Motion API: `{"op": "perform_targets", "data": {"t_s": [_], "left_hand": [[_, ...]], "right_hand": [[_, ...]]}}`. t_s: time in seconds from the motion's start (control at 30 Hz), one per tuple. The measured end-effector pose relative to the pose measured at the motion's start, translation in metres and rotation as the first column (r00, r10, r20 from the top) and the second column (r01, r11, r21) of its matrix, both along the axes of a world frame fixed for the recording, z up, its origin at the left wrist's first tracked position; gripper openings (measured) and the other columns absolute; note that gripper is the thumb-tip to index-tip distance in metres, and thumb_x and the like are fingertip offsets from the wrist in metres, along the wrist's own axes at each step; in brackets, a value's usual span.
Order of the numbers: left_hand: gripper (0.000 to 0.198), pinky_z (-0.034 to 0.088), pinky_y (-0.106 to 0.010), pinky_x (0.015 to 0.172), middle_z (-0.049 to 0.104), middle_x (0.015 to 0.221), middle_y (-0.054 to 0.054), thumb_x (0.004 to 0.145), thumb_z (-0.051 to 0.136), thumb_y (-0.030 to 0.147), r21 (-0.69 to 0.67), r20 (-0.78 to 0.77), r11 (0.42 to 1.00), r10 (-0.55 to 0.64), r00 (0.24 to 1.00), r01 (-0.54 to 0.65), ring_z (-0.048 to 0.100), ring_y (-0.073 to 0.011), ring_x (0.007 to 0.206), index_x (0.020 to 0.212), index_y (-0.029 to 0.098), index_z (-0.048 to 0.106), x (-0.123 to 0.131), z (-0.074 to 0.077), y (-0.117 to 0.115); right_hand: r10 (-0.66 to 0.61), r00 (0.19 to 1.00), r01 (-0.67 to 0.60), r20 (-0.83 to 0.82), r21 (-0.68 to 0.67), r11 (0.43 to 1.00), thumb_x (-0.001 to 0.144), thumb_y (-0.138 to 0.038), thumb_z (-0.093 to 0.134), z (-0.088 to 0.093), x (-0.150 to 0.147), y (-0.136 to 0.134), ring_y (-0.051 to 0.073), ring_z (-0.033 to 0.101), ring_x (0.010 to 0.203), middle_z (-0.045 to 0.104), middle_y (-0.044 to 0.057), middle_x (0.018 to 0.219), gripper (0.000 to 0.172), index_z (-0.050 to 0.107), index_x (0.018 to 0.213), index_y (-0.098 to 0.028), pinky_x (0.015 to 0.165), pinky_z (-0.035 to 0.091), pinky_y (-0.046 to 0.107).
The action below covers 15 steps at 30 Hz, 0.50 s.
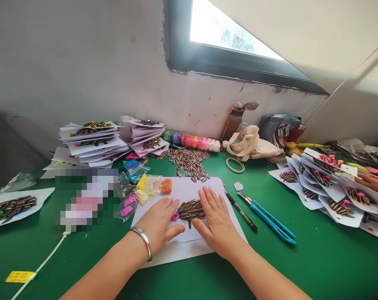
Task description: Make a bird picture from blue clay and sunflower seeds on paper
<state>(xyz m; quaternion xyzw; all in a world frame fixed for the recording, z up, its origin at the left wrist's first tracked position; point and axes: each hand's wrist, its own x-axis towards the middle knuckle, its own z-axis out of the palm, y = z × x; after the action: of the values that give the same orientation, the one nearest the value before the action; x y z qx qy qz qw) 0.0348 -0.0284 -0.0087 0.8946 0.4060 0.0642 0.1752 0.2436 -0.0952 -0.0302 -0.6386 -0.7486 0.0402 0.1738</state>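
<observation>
White paper (163, 254) lies on the green table, bearing a picture made of sunflower seeds (190, 209) with a small pink clay piece (175, 217) at its left end. My left hand (160, 221), with a silver bangle (142, 241) on the wrist, rests beside the pink piece, fingers stretched out. Across the right end of the seed picture lies my right hand (216, 221), flat with fingers spread, hiding part of it. Neither hand grips anything. Small bags of coloured clay (151, 185) sit at the paper's upper left. Right of the paper are a black pen (241, 211) and a blue utility knife (266, 217).
Loose sunflower seeds (189, 162) are heaped behind the paper. Stacks of seed pictures (91, 143) stand at back left, with more (329, 183) at right near another person's hand (373, 183). A tape roll (235, 165), cloth bag (251, 143), bottle (232, 123) and white cable (48, 258) are also present.
</observation>
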Motion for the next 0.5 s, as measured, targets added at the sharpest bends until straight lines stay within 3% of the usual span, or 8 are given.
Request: {"op": "perform_targets", "data": {"t_s": [0.13,0.3,0.5], "left_hand": [[0.061,0.035,-0.042,0.108,0.052,0.138,-0.013,0.078,0.063,0.039,-0.016,0.016,1.0,0.02,1.0,-0.019,0.045,-0.0284,0.129,0.134,0.019,0.049,-0.003,0.003,0.002],[0.054,0.037,-0.041,0.106,0.055,0.134,-0.014,0.079,0.063,0.033,-0.03,-0.054,0.999,0.031,0.998,-0.033,0.047,-0.0286,0.127,0.129,0.015,0.054,-0.005,0.011,0.004],[0.027,0.042,-0.04,0.099,0.066,0.112,-0.013,0.083,0.06,0.028,-0.018,-0.107,0.998,-0.064,0.992,0.062,0.055,-0.0292,0.114,0.106,0.015,0.065,-0.004,0.022,0.007]], "right_hand": [[-0.054,0.987,0.057,-0.153,0.013,0.998,0.095,-0.046,0.038,-0.005,0.006,0.001,0.027,0.018,0.143,0.023,0.01,0.155,0.064,0.018,0.15,-0.022,0.113,0.022,0.055],[-0.179,0.904,0.164,-0.388,-0.07,0.984,0.096,-0.047,0.032,-0.011,0.016,0.006,0.024,0.03,0.139,0.035,0.012,0.15,0.057,0.033,0.145,-0.017,0.112,0.029,0.05],[-0.219,0.872,0.191,-0.438,-0.107,0.976,0.095,-0.051,0.032,-0.01,0.016,0.006,0.024,0.032,0.138,0.038,0.008,0.148,0.056,0.041,0.141,-0.02,0.113,0.028,0.048]]}}
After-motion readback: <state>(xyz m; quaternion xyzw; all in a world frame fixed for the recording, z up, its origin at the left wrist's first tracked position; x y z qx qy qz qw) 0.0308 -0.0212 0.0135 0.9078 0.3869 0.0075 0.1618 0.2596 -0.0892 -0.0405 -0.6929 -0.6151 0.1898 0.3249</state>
